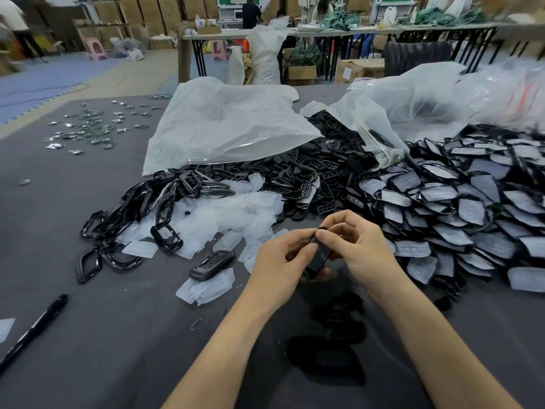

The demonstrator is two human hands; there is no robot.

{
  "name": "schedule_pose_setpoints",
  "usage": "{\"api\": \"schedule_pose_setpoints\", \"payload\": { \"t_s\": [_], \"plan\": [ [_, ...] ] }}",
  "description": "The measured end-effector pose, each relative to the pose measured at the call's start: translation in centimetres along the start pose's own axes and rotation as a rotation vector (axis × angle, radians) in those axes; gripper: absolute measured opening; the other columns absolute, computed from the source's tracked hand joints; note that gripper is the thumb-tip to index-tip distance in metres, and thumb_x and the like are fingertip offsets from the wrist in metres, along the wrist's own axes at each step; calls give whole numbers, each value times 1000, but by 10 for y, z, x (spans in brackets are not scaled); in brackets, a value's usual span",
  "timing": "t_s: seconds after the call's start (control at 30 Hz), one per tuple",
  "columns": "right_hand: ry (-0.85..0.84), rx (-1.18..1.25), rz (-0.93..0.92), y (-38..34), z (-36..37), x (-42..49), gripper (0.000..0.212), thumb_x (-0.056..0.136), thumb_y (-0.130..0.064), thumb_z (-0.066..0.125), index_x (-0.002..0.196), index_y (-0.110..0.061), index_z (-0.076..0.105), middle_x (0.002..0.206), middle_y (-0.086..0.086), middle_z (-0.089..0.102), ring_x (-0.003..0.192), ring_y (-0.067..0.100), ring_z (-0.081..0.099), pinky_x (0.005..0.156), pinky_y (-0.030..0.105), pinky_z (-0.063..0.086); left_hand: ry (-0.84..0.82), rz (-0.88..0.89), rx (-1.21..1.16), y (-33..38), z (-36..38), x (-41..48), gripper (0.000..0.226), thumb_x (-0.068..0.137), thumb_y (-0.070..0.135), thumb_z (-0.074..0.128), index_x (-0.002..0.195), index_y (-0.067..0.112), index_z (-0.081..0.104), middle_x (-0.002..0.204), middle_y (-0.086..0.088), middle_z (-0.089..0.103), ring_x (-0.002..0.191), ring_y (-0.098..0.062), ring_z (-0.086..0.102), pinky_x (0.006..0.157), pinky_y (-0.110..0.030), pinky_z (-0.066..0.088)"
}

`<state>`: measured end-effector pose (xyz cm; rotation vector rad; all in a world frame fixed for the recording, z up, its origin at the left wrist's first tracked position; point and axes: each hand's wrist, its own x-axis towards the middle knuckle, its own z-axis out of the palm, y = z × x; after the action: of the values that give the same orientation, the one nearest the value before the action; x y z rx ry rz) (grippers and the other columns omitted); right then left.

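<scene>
from the head view, your hands meet just above the near part of the table. your left hand (pixel 283 255) pinches the lower end of a small black plastic key-fob shell (pixel 320 258) between thumb and curled fingers. your right hand (pixel 359 246) grips its upper end, thumb pressing on top. you seem to be snapping a part into the shell, though your fingers hide whether it is seated. the next move likely calls for even pressure along the edge.

the dark grey cloth table cover (pixel 118 335) carries a heap of glossy black oval frames (pixel 165 202), translucent white rubber pads (pixel 236 211), crumpled clear plastic bags (pixel 230 125) and a black pen (pixel 35 329). behind it is a workshop with stacked cardboard boxes (pixel 153 13).
</scene>
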<state>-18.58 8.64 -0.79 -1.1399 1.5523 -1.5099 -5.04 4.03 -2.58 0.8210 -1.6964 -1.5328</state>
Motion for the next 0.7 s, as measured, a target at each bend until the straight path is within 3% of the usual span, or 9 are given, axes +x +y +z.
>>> {"api": "schedule_pose_setpoints", "payload": {
  "t_s": [0.13, 0.2, 0.3, 0.7],
  "plan": [
    [7, -52, -48, 2, 1, 1, 11, 87, -3, 65, 83, -13, 60, 75, 7, 63, 70, 17, 58, 66, 27, 51, -13, -8, -39, 1, 0, 0, 29, 95, 0, 55, 115, 17, 67, 104, -8, 74, 94, -27, 71, 87, -50, 56],
    [14, -82, -74, 2, 1, 1, 12, 88, -3, 64, 83, -13, 59, 76, 8, 63, 70, 18, 58, 69, 31, 51, -15, 5, -67, 1, 0, 1, 29, 94, -1, 56, 111, 20, 68, 98, -4, 75, 83, -23, 73, 77, -38, 60],
    [76, -70, -96, 4, 1, 3, 18, 88, -2, 63, 81, -17, 58, 72, 2, 61, 66, 9, 57, 61, 22, 50, 0, 1, -135, 5, 1, 0, 26, 96, 2, 53, 106, 20, 69, 86, 1, 76, 70, -19, 73, 65, -23, 57],
    [86, -5, -38, 7, 0, 3, 16, 89, -5, 63, 81, -17, 57, 63, -5, 60, 45, 6, 52, 44, 17, 42, 18, -9, -191, 5, 1, 0, 28, 98, 0, 49, 100, 19, 69, 79, 1, 75, 65, -19, 72, 61, -22, 57]
  ]
}}
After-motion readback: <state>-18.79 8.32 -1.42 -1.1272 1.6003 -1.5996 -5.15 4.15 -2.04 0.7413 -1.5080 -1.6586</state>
